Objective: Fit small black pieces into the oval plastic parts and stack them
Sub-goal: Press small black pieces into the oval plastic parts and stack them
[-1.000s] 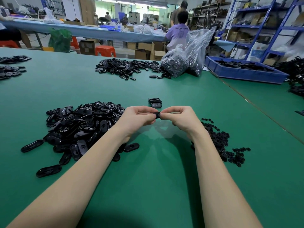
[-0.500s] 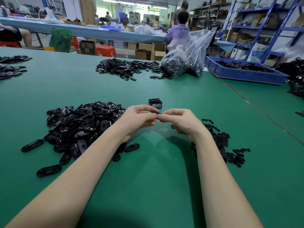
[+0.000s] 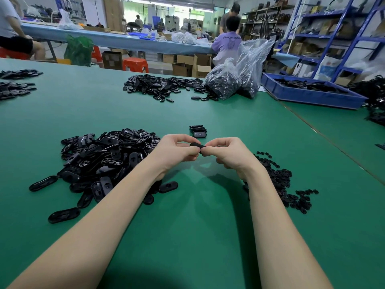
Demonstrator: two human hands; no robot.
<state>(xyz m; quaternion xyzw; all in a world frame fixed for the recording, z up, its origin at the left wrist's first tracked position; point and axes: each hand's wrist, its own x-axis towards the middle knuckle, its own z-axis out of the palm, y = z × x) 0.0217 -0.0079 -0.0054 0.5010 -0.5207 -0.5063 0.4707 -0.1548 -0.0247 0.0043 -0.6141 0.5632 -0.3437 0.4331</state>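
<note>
My left hand (image 3: pixel 177 151) and my right hand (image 3: pixel 229 155) meet above the green table and pinch one black oval part (image 3: pixel 196 146) between their fingertips; most of it is hidden by my fingers. A big heap of black oval parts (image 3: pixel 104 159) lies to the left of my left forearm. A scatter of small black pieces (image 3: pixel 279 182) lies to the right of my right wrist. Just beyond my hands stands a short stack of finished ovals (image 3: pixel 198 130).
Farther back lie another pile of ovals (image 3: pixel 162 86), clear plastic bags of parts (image 3: pixel 235 80) and a blue tray (image 3: pixel 310 94) at the right. More parts sit at the far left edge (image 3: pixel 14 88). People work at a blue bench behind.
My hands stay together over the same spot; my fingers have shifted on the oval part, and it now shows a little more between my fingertips.
</note>
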